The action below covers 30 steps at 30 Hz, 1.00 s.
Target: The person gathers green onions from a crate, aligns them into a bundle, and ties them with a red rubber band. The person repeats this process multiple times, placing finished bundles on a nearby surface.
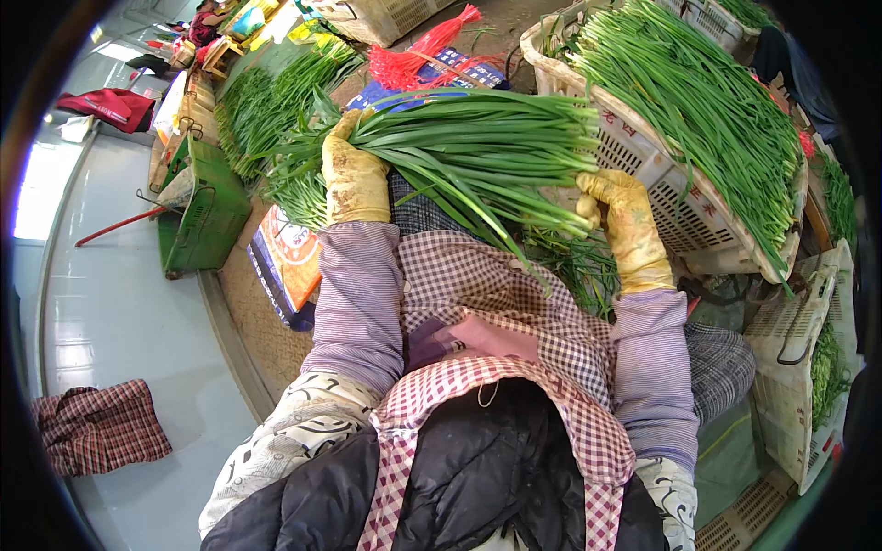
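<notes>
A bunch of long green garlic chives (482, 141) lies crosswise above my lap, leaves to the left and pale stalk ends to the right. My left hand (356, 172), in a stained yellow rubber glove, is closed around its leafy end. My right hand (613, 217), gloved the same way, has bent fingers right at the stalk ends; whether they pinch any stalks is not clear. Under the bunch shows my checked apron (475, 268). More chives (293, 186) rest beyond my left wrist, and loose leaves (575, 265) lie below the right stalk ends.
A white plastic crate (689, 206) heaped with chives (689, 117) stands at the right, another crate (785, 386) below it. Red plastic ties (420, 58) lie on a blue printed bag (448, 76) ahead. Left are a green crate (207, 220) and chive piles (275, 103). A person (203, 24) sits far left.
</notes>
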Each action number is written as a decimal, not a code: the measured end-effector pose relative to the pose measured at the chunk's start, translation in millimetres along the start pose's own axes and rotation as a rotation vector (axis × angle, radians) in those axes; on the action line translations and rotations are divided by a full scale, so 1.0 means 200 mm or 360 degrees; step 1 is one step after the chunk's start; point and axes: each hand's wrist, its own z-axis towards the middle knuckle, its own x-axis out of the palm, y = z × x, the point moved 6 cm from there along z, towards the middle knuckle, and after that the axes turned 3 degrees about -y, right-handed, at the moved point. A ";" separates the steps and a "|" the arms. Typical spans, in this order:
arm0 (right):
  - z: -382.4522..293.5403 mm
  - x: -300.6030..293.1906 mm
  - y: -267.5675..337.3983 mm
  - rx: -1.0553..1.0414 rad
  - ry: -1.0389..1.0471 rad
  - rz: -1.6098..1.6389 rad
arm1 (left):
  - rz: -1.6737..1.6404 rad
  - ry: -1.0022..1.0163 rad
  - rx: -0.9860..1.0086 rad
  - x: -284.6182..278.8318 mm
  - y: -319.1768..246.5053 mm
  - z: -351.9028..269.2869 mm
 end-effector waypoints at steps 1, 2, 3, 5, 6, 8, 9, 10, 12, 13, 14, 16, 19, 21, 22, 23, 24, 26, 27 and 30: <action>0.00 -0.03 -0.02 0.0130 -0.0054 -0.0095 | 0.0018 -0.0023 0.0004 -0.01 0.00 0.00; -0.01 -0.03 0.00 0.0048 0.0058 -0.0078 | 0.0037 -0.0052 0.0007 -0.02 0.00 0.00; -0.01 -0.04 0.01 0.0024 0.0061 -0.0116 | 0.0029 -0.0038 -0.0006 -0.02 0.01 0.00; 0.00 -0.09 0.01 -0.0041 0.0018 -0.0182 | 0.0027 -0.0032 0.0018 -0.03 0.01 0.01; 0.00 -0.12 0.01 -0.0091 -0.0001 -0.0205 | -0.0003 -0.0040 0.0014 -0.05 0.01 0.02; 0.01 -0.21 0.00 -0.0156 -0.0010 -0.0168 | -0.0064 -0.0019 -0.0006 -0.07 0.01 0.05; 0.02 -0.31 -0.02 -0.0159 -0.0188 -0.0139 | -0.0075 -0.0024 0.0011 -0.08 0.01 0.07; 0.04 -0.42 -0.06 0.0032 -0.0389 -0.0425 | -0.0104 -0.0047 0.0024 -0.09 0.00 0.08; 0.05 -0.59 -0.13 0.0122 -0.0568 -0.1451 | -0.0174 -0.0077 0.0013 -0.12 -0.01 0.11; 0.05 -0.65 -0.17 0.0154 -0.0670 -0.2243 | -0.0186 -0.0060 -0.0018 -0.12 -0.01 0.12; 0.04 -0.69 -0.25 0.0263 -0.0669 -0.2451 | -0.0218 -0.0070 -0.0049 -0.13 0.00 0.12; 0.00 -0.71 -0.40 0.0494 -0.0539 -0.2792 | -0.0242 -0.0157 -0.0075 -0.16 0.00 0.11; 0.00 -0.49 -0.47 0.0306 -0.0104 -0.2638 | -0.0192 -0.0137 -0.0038 -0.18 0.00 0.10; -0.02 -0.18 -0.37 -0.0280 0.0156 -0.1988 | -0.0195 -0.0146 0.0018 -0.18 0.00 0.09; -0.02 -0.03 -0.33 -0.0304 0.0407 -0.1772 | -0.0208 -0.0143 0.0042 -0.18 0.00 0.10; -0.04 0.09 -0.29 -0.0347 0.0405 -0.1608 | -0.0225 -0.0135 0.0067 -0.18 0.00 0.10; -0.10 0.24 -0.18 -0.0803 0.0526 -0.1323 | -0.0223 -0.0118 0.0076 -0.18 0.00 0.10; -0.15 0.38 -0.17 -0.0271 0.0696 -0.0306 | -0.0216 -0.0090 0.0102 -0.19 0.01 0.10; -0.18 0.38 -0.19 0.0056 0.0645 -0.0091 | -0.0225 -0.0077 0.0123 -0.19 0.00 0.10; -0.26 0.27 -0.07 -0.0077 0.0625 0.0018 | -0.0028 0.0024 0.0307 -0.19 -0.03 0.08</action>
